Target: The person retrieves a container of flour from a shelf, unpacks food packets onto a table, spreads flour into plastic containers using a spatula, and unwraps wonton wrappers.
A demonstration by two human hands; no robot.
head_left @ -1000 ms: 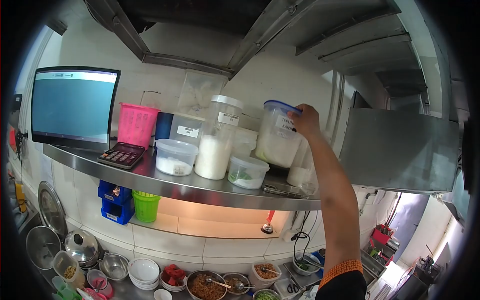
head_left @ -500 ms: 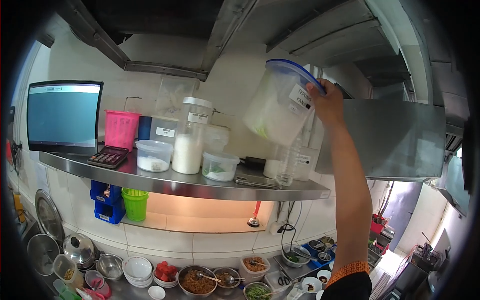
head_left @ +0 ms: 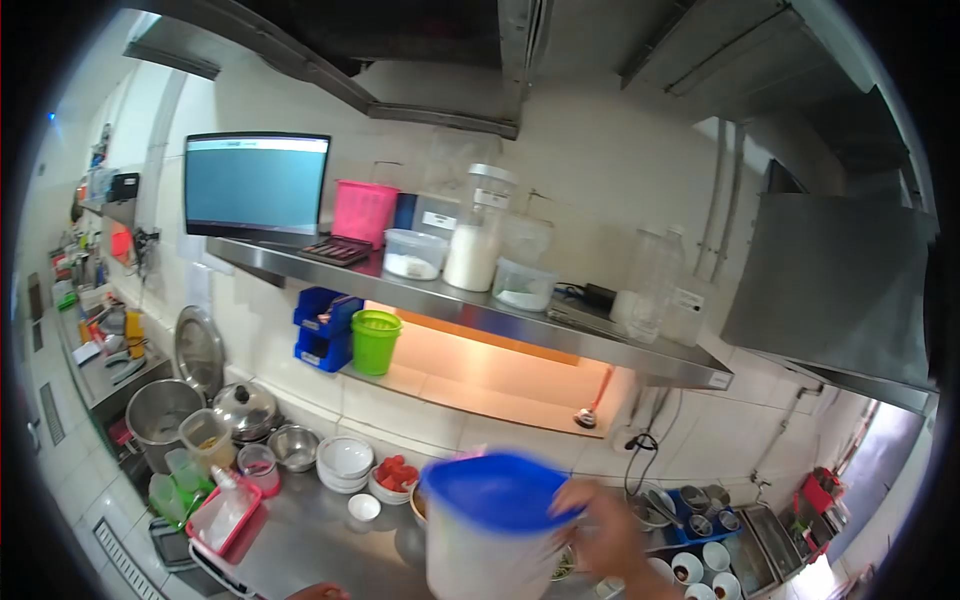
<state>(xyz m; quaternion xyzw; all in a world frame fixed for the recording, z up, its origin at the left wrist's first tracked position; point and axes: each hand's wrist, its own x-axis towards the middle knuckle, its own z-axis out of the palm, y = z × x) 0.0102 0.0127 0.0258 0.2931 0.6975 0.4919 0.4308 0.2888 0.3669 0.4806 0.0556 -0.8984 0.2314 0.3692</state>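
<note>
My right hand grasps a blue-lidded tub over the steel counter; whether my left hand holds anything, I cannot tell.

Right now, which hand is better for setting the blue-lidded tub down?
Probably the right hand: it grips the tub by its blue lid. The left hand barely shows at the bottom edge, apart from the tub.

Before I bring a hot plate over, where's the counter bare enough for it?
The steel counter shows a bare patch between the red tray and the blue-lidded tub, in front of the small white bowl. It's crowded behind, with stacked bowls, and far right, with white cups.
</note>
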